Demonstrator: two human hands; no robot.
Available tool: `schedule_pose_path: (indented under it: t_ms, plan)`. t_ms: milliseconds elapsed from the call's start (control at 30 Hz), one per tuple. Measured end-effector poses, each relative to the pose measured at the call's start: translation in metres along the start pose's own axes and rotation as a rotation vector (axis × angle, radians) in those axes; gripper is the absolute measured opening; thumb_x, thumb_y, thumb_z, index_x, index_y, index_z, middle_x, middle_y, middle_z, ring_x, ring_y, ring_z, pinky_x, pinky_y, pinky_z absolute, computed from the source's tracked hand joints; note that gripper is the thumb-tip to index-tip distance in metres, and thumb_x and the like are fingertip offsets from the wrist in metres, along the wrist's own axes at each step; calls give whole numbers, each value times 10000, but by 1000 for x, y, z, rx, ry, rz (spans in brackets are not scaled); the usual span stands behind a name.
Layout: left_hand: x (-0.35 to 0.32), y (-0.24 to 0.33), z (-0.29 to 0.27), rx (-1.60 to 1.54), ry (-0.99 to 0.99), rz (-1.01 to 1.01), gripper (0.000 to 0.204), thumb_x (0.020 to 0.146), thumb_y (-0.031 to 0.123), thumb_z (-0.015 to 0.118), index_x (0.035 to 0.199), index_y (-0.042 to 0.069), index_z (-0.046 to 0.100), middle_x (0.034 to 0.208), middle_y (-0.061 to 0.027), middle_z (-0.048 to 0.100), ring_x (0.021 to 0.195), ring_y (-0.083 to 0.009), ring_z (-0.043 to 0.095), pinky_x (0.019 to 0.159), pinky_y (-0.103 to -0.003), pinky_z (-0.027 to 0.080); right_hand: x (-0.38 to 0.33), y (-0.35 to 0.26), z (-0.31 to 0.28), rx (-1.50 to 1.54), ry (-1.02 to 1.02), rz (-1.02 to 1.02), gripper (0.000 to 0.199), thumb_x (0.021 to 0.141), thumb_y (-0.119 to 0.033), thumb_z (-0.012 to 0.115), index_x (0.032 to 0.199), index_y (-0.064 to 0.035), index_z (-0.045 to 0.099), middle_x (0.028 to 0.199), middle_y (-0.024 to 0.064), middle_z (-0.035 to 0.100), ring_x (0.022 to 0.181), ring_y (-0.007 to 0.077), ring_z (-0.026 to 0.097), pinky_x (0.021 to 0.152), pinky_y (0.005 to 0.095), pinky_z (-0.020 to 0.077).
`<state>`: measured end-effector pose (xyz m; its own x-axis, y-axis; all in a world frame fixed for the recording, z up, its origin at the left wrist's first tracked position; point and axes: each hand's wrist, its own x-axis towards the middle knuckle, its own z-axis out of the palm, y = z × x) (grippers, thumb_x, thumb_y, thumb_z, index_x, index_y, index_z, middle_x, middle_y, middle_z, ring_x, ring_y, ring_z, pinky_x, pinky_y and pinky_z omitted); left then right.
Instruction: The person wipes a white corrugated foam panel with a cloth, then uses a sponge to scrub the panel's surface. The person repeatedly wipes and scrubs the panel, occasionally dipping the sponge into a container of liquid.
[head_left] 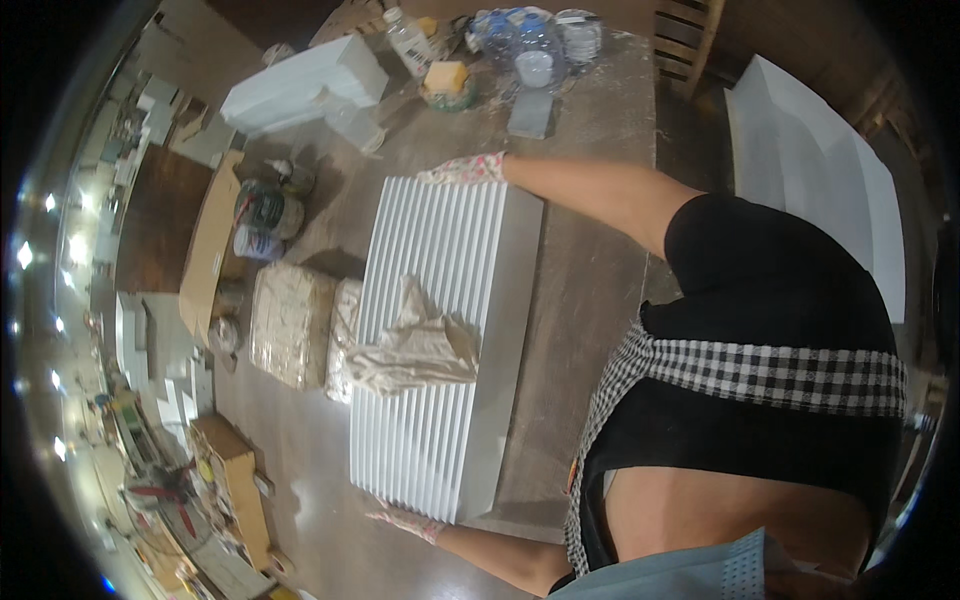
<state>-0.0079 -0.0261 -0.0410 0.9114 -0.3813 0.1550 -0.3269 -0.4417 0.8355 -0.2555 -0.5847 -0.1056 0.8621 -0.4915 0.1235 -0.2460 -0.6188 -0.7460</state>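
A long white block [425, 240] with a ridged top and smooth sides lies on the brown table. My right hand [465, 169], in a white glove with a pink pattern, presses against the block's end near the top of the picture. At the opposite end, my left hand [410, 522] wears a matching glove and is partly hidden below the edge. Between them the two hands hold the block by its ends. A crumpled off-white cloth [425, 350] lies across the middle of the ridges, touched by neither hand.
Wrapped bundles [292, 325] sit close beside the block. Jars [268, 212] and an open cardboard box [205, 250] stand past them. Toward the top are a smooth white block [305, 85], a bottle [408, 42], a yellow sponge [446, 77] and a grey slab [531, 115].
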Motion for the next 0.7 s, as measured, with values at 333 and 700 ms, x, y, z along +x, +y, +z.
schedule_pose_path:
  t_ms: [333, 700]
  plan:
    - [-9, 60, 40, 272, -135, 183, 715, 847, 395, 673, 1448, 91, 434, 1465, -163, 466, 1401, -331, 370, 1190, -498, 224, -49, -46, -73, 267, 397, 121, 373, 1008, -247, 491, 1303, -27, 550, 1372, 137, 542, 1246, 282, 531, 1113, 392, 373]
    - [-20, 183, 107, -119, -269, 167, 395, 795, 251, 794, 1051, 18, 603, 1091, -139, 642, 1030, -255, 612, 850, -415, 529, -138, -33, -111, -739, 58, 607, 747, 830, -410, 674, 1493, -215, 389, 1588, 142, 250, 1452, 438, 213, 1097, 572, 335]
